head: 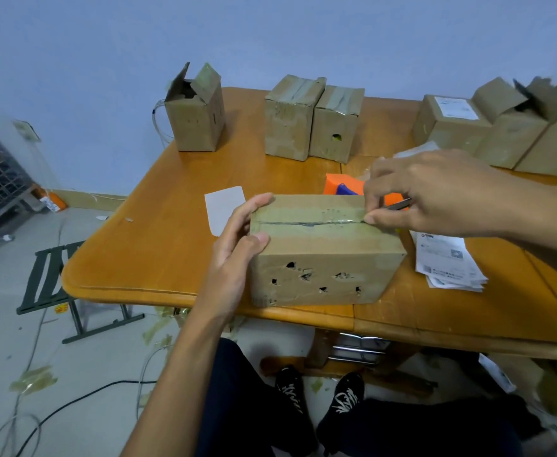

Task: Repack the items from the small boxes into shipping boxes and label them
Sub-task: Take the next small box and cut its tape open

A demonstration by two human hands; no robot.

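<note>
Cardboard box (326,252), as the head view shows it, sits at the near edge of the wooden counter (158,258), long side toward the person, its top flaps closed under a strip of glossy tape (306,219) that runs along the seam. The left hand (237,249) grips the box's left end, fingers curled over the top edge and thumb pressed on the front face. The right hand (435,192) is at the right end of the seam, its fingers pinching a thin grey tool (399,204), seemingly a blade, with the thumb tip touching the tape. The front face is punctured with several ragged holes, so the board there is probably weakened. The corners and short ends look the stiffest places to hold. It likely weighs little, and the tape would be slick under a fingertip. Just behind it lies an orange dispenser (339,188), and a stack of printed labels (448,262) lies to its right. More boxes stand along the far edge, one of them open (194,117).
</note>
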